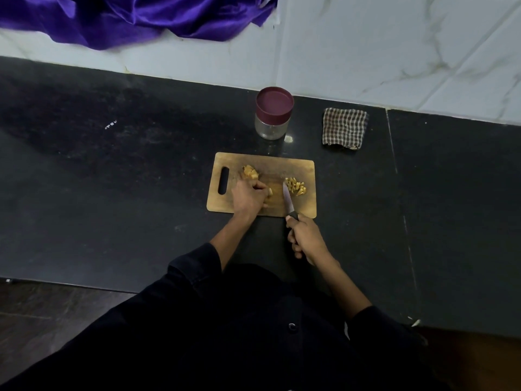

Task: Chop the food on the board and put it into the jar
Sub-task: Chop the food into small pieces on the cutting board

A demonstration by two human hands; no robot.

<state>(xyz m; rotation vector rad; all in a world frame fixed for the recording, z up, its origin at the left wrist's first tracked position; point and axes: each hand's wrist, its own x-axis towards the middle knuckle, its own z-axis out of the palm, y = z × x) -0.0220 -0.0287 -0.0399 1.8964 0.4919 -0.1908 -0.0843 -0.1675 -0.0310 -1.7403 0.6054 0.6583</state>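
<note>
I see the left hand (248, 196) curled, grip pinching a small food piece (270, 192) on the cutting board (270, 206) mid-tabletop. Right hand (306, 238) wraps the knife (289, 201), blade tip on the board. Chopped pile (295, 186) at the board's right side, uncut chunk (251, 172) left of centre. Jar (273, 113), lid on, stands behind the board near the tabletop's back edge.

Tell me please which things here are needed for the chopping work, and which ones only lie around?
Needed for the job:
- cutting board
- unchopped food, held by the left hand
- chopped pieces
- knife, gripped by the right hand
- jar, lid still on

Only lying around:
- checked cloth
- purple fabric
</note>
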